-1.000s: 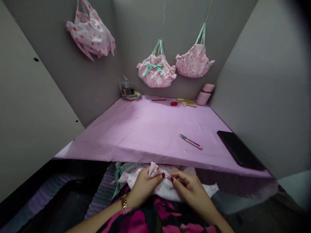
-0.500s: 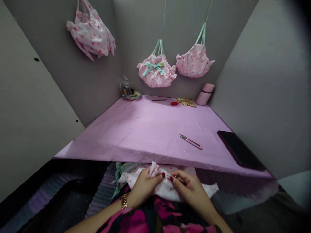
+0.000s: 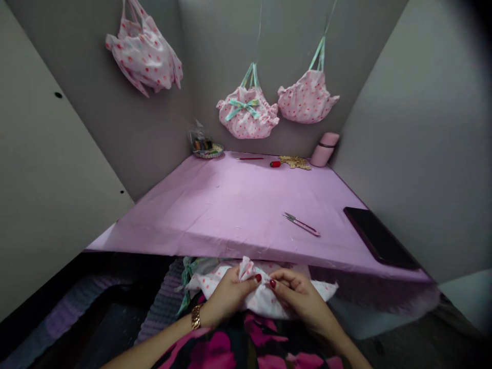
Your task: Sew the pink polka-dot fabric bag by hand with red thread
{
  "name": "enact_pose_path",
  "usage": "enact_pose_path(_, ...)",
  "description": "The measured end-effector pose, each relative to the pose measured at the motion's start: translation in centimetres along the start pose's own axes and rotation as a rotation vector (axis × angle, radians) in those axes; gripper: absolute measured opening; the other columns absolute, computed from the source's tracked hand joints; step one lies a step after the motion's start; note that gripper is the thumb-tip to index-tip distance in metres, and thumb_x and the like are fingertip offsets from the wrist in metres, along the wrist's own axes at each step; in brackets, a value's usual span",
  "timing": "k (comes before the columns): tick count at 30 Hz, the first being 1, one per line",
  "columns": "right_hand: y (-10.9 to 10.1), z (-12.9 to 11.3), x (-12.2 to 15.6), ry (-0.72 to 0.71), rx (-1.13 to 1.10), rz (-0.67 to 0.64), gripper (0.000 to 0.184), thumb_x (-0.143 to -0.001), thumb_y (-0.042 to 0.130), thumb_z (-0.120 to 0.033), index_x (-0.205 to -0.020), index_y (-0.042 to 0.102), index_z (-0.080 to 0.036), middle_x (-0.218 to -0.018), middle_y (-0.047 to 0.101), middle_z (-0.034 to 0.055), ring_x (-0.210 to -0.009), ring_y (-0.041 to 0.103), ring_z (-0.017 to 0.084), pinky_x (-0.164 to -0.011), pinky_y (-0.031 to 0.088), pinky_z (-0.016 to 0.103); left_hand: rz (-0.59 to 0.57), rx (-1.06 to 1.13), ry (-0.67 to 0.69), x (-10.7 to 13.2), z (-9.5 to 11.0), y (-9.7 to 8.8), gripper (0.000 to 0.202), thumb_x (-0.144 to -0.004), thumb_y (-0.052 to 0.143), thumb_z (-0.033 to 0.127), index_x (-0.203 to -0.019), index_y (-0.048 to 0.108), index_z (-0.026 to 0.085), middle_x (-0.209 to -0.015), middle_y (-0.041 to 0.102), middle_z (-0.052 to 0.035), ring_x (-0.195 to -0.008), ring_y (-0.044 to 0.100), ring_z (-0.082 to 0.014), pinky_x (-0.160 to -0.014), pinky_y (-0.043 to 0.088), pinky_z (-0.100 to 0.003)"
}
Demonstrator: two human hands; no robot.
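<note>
A white cloth with pink dots (image 3: 265, 300) lies in my lap, just below the table's front edge. My left hand (image 3: 226, 297) pinches a bunched fold of it between thumb and fingers. My right hand (image 3: 302, 300) is closed on the same cloth right beside it, fingertips almost meeting the left thumb. A mint ribbon (image 3: 187, 274) trails from the cloth on the left.
A table with a lilac cover (image 3: 230, 205) carries pink thread snips (image 3: 302, 224), a dark tablet (image 3: 378, 238), a small tray of threads (image 3: 205, 147), a red pencil (image 3: 249, 158) and a pink bottle (image 3: 325, 148). Three dotted fabric bags (image 3: 248, 115) hang on the grey walls.
The cloth's right end has drawn in a little toward my right hand. Both hands stay pinched on the fold, hardly shifted.
</note>
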State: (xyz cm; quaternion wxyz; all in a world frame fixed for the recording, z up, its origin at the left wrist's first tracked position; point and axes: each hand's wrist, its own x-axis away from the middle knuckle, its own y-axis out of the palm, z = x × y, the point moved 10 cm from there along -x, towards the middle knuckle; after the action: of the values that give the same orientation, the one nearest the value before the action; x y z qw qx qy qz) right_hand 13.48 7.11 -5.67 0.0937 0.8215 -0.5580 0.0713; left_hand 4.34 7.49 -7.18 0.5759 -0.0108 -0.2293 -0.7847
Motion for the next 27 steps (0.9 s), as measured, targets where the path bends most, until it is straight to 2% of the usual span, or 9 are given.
enact_pose_path(7,-0.1,0.7,-0.4,-0.042,0.027,0.014,0.034,-0.072,0.056,-0.048,-0.077,0.053,-0.015,-0.047,0.036,-0.0071,-0.037,0.027,0.005,-0.037,0.019,0.016,-0.080,0.046,-0.030,0.3,0.2,0.9,0.024,-0.063,0.064,0.036,-0.068,0.055,0.014,-0.062,0.053,0.0002,-0.054,0.046,-0.0108,-0.056,0.034,-0.023)
enact_pose_path(14,1.1,-0.9,0.2,-0.153,0.131,-0.012,0.029,-0.083,0.043,-0.043,-0.075,0.044,-0.015,-0.049,0.040,-0.0057,-0.042,0.032,0.007,-0.041,0.023,0.017,-0.095,0.036,-0.029,0.2,0.2,1.2,0.023,-0.065,0.062,0.035,-0.067,0.055,0.013,-0.061,0.055,-0.0006,-0.054,0.047,-0.0111,-0.055,0.035,-0.023)
enact_pose_path(19,2.0,-1.7,0.6,-0.217,0.140,-0.016,0.023,-0.087,0.034,-0.042,-0.088,0.035,-0.018,-0.052,0.037,-0.0072,-0.045,0.033,0.009,-0.044,0.027,0.018,-0.104,0.049,-0.027,0.3,0.3,1.3,0.023,-0.066,0.061,0.035,-0.067,0.054,0.013,-0.061,0.055,-0.0011,-0.055,0.048,-0.0121,-0.056,0.036,-0.024)
enact_pose_path(22,2.2,-2.3,0.7,-0.262,0.237,0.011,0.021,-0.088,0.034,-0.037,-0.096,0.032,-0.018,-0.054,0.038,-0.0069,-0.046,0.034,0.009,-0.044,0.027,0.018,-0.071,0.042,-0.024,0.2,0.2,1.0,0.022,-0.063,0.064,0.033,-0.069,0.053,0.014,-0.061,0.053,0.0005,-0.055,0.046,-0.0111,-0.055,0.035,-0.023)
enact_pose_path(25,2.3,-3.3,0.9,-0.356,0.405,0.044,0.015,-0.089,0.034,-0.030,-0.098,0.038,-0.018,-0.056,0.042,-0.0047,-0.048,0.037,0.010,-0.045,0.030,0.020,-0.038,0.006,0.000,0.0,0.1,0.5,0.022,-0.061,0.065,0.030,-0.069,0.053,0.014,-0.062,0.051,0.0016,-0.056,0.044,-0.0107,-0.056,0.035,-0.022)
enact_pose_path(27,2.5,-4.2,1.2,-0.458,0.517,0.045,0.015,-0.088,0.035,-0.024,-0.095,0.047,-0.019,-0.064,0.048,-0.0012,-0.055,0.044,0.011,-0.053,0.036,0.022,-0.037,-0.020,0.022,-0.1,0.1,0.4,0.022,-0.060,0.066,0.029,-0.070,0.054,0.013,-0.064,0.051,0.0016,-0.059,0.043,-0.0109,-0.057,0.034,-0.022)
